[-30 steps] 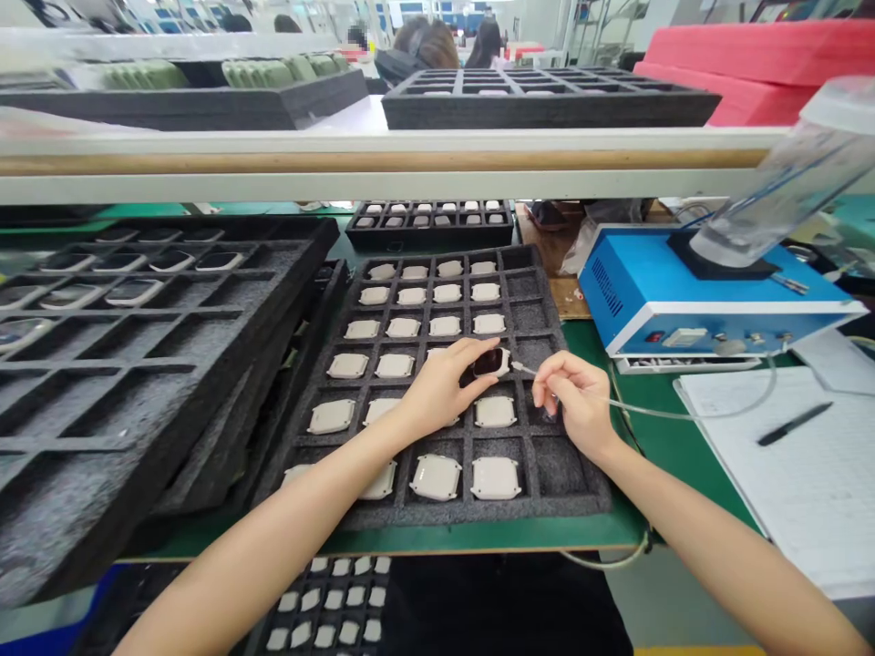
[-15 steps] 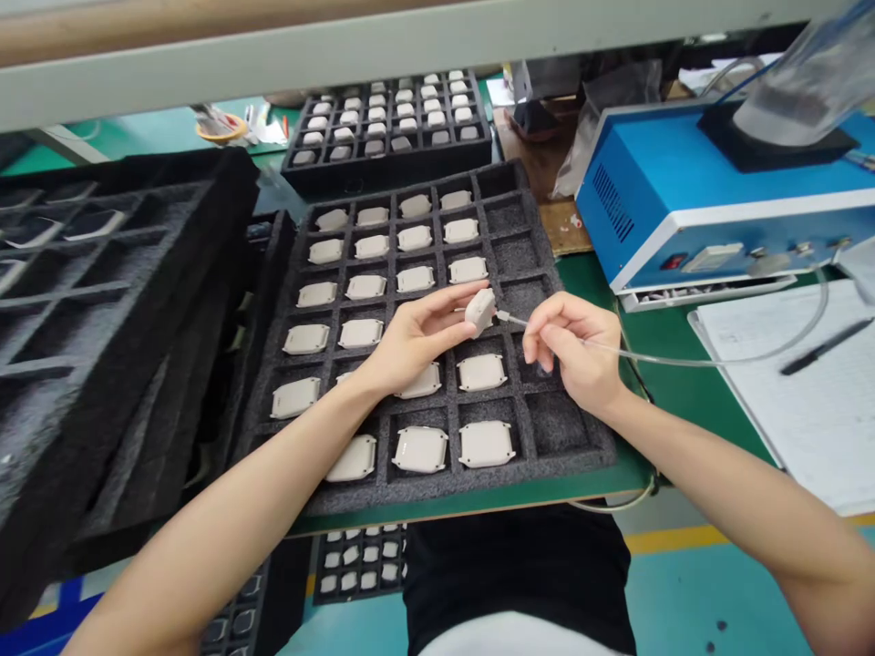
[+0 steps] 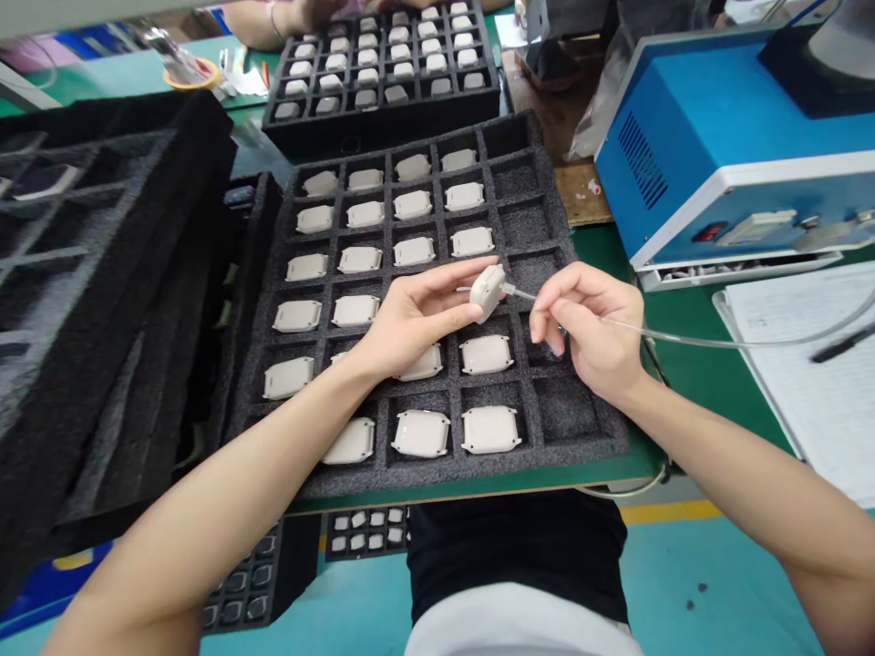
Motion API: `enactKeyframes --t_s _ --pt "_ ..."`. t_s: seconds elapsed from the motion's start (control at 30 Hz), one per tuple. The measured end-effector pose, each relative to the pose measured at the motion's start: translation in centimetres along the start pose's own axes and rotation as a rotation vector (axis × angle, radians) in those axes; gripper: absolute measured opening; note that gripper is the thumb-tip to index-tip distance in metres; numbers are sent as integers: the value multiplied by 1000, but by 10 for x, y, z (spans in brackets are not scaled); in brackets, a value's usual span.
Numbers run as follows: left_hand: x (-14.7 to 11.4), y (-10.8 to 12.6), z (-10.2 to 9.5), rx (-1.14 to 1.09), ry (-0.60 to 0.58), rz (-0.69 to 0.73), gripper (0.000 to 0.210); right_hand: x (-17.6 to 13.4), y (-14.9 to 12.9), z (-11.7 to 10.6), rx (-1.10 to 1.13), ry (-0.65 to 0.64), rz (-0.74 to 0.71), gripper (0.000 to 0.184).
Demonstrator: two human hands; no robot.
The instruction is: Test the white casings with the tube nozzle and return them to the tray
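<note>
Between the thumb and fingers of my left hand point(image 3: 416, 314) is a beige watch case point(image 3: 488, 293), tilted up on its edge above the foam tray. My right hand point(image 3: 596, 323) pinches a thin clear tube point(image 3: 711, 343) near its end. The tube's pale tip point(image 3: 509, 289) meets the side of the watch case; whether it goes in, I cannot tell. Below both hands lies the dark grey foam tray point(image 3: 567, 410), with rows of similar beige cases point(image 3: 490, 429) in its pockets. The right-hand column of pockets holds no cases.
A blue machine point(image 3: 690, 137) stands at the right, with papers point(image 3: 807, 337) and a black pen point(image 3: 840, 344) in front. Stacked foam trays point(image 3: 157, 210) rise at the left. Behind sits another filled tray point(image 3: 383, 114), where another person's arm point(image 3: 263, 23) shows. A tape roll point(image 3: 195, 75) lies at back left.
The view has shifted, so the tray sits slightly higher in the picture. Both hands keep their hold on the watch case and tube. Another person's arm now shows at the back.
</note>
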State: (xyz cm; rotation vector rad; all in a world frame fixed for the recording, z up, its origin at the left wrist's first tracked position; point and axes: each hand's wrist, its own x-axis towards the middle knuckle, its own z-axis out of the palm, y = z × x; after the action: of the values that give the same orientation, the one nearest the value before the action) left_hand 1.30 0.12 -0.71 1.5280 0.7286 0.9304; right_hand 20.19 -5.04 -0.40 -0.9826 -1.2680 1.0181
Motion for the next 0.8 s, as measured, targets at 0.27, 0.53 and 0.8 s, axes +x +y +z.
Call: enactKeyframes --t_s 0.27,0.53,0.8 --pt "-1 2 1 31 -24 17 44 0 0 1 16 -7 -13 13" --pt "-1 2 0 35 -45 1 45 -1 -1 0 13 -9 -15 11" --pt "-1 5 1 -25 -53 -26 43 0 2 0 81 -26 -79 10"
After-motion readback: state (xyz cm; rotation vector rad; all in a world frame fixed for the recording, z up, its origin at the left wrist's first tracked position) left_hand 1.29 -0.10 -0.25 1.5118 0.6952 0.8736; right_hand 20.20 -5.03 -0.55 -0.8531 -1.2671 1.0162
